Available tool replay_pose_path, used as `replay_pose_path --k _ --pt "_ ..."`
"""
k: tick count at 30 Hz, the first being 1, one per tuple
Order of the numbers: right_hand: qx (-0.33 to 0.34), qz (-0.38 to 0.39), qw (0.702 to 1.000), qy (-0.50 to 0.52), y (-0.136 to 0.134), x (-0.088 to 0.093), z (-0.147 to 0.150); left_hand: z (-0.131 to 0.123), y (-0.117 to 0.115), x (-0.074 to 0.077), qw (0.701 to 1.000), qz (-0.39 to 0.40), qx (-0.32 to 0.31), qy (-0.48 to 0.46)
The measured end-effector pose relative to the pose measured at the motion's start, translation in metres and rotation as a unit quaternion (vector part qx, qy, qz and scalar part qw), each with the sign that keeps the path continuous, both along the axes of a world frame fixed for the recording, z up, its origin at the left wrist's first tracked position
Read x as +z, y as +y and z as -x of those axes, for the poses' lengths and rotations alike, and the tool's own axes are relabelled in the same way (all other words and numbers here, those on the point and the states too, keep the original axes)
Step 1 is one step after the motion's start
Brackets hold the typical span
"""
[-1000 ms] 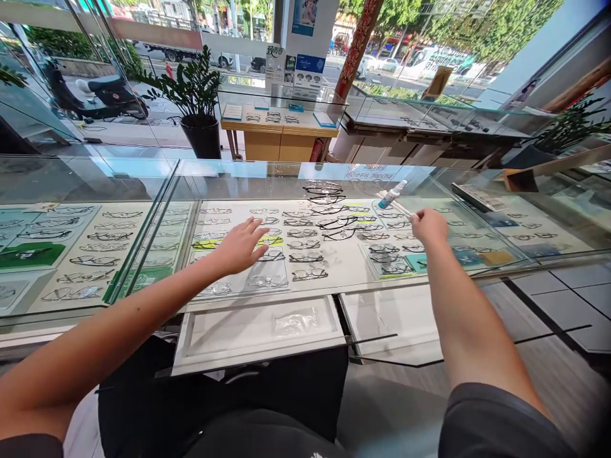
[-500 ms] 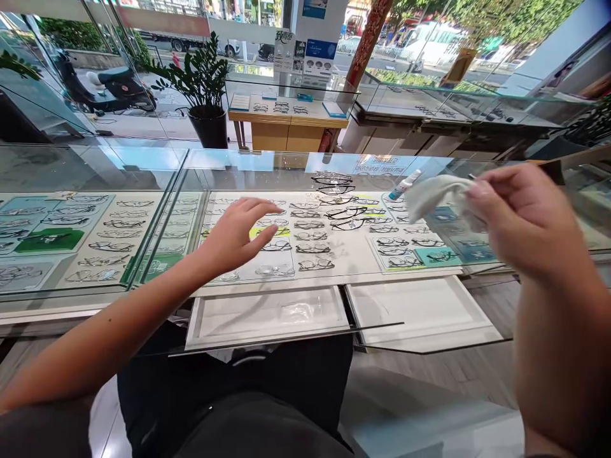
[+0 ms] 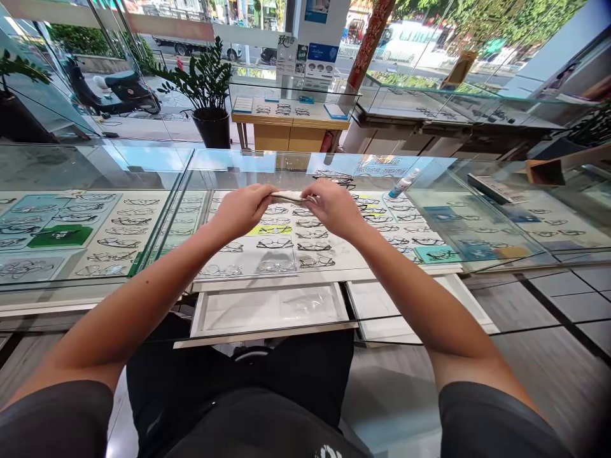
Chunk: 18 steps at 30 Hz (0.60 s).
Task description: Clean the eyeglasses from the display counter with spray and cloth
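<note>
Glass counter (image 3: 143,172) over rows of eyeglasses (image 3: 305,245), left hand (image 3: 241,210) and right hand (image 3: 334,207) above it, fingers pinched on pale cloth (image 3: 289,196) stretched between them, cloth mostly hidden, spray bottle (image 3: 403,183) beyond.

Bright daylight admitted through the street windows (image 3: 191,38), sky glare mirrored on the glass desk (image 3: 143,159) (blue patches), edges bent by wide-angle distortion, corners softly blurred.

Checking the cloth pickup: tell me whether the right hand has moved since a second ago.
Yes. The right hand has come left, away from the spray bottle, and now meets the left hand on the cloth.
</note>
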State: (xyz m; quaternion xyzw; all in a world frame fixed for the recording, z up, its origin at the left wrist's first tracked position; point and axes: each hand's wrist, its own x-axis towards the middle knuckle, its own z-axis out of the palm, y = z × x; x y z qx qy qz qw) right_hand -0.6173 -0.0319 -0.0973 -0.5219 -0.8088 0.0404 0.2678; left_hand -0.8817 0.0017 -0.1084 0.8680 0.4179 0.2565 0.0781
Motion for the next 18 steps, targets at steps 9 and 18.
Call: replay_pose_path --k 9,18 --pt "0.037 0.034 0.995 0.091 0.013 -0.016 -0.003 0.000 0.006 -0.001 0.989 0.084 0.006 -0.121" --pt "-0.018 -0.077 0.991 0.107 0.021 -0.007 -0.006 0.013 0.022 0.007 0.987 0.021 0.084 -0.132"
